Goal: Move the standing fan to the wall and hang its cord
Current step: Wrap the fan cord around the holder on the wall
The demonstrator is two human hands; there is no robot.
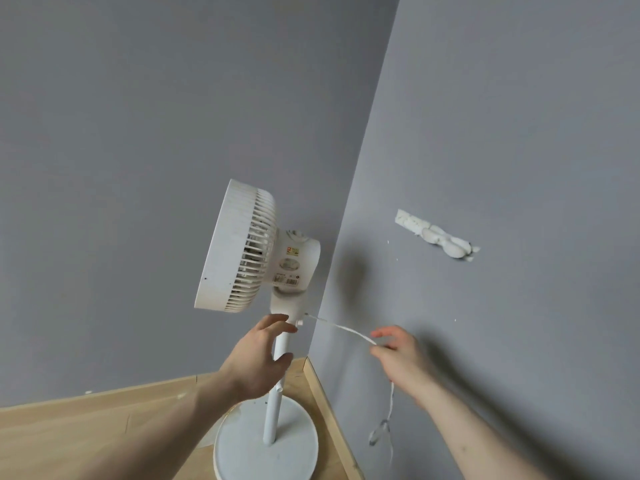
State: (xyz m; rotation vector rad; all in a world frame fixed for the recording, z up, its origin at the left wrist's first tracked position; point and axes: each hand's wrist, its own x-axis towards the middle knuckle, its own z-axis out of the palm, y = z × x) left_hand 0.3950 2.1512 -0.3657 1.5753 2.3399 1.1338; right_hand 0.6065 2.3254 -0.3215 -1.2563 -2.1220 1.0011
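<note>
The left hand (258,358), fingers spread, hovers at the pole (277,375) of the fan (242,251), which stands in the corner. The right hand (398,351) pinches the cord (346,329). Hanging is under way; next, lift the cord to the hook strip (436,235) far right.

Light wood floor (86,441), plank grain visible, meeting two grey walls in a corner; a wooden skirting board (325,407) of the same tone runs along the foot of both walls. Directly on the floor, tight into the corner: the round white base (298,455) of the standing fan, its white pole (273,410) rising upright from the middle of the base. A few pale specks sit along the left skirting.
</note>
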